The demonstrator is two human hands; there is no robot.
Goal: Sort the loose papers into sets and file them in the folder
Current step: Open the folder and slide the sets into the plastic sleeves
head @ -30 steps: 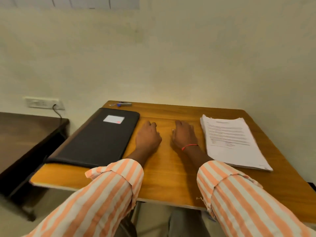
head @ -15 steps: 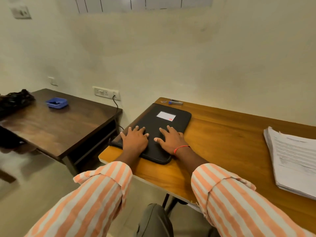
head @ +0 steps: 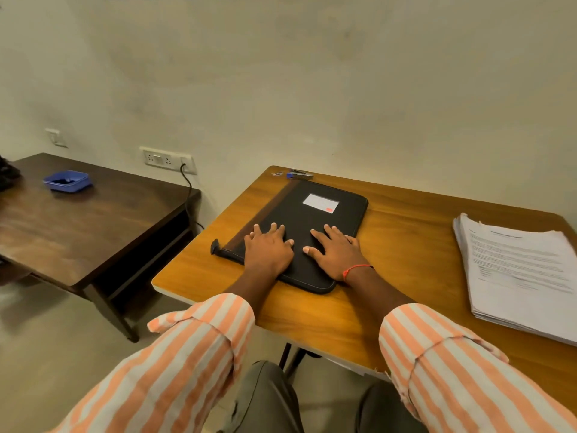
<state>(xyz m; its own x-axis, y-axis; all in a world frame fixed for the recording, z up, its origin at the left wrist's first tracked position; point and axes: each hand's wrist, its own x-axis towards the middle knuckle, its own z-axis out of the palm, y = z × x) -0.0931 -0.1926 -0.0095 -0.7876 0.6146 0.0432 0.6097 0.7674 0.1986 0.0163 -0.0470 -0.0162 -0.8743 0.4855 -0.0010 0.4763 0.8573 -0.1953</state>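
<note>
Closed black rectangular folder at the left of the orange-brown wooden desk. The left hand and right hand lie flat on its cover, fingers spread, gripping nothing. A white stack of printed papers sits well apart, at right. Likely step: opening the folder, which calls for finding its free edge.

Warm, yellowish indoor light fills the view, rather dim and even. The wall darkens toward the corners at 11 and 1 o'clock. The orange table carries a soft sheen at 3 o'clock, and the dark side table at 9 o'clock shows a pale reflection. Shadows are soft-edged: a thin one lies along the near edge of the black folder, a deeper one under the side table. The print on the papers at 3 o'clock is too blurred to read. Wide-angle distortion bows the table edges and stretches the striped sleeves at 5 and 7 o'clock, which look slightly soft.
</note>
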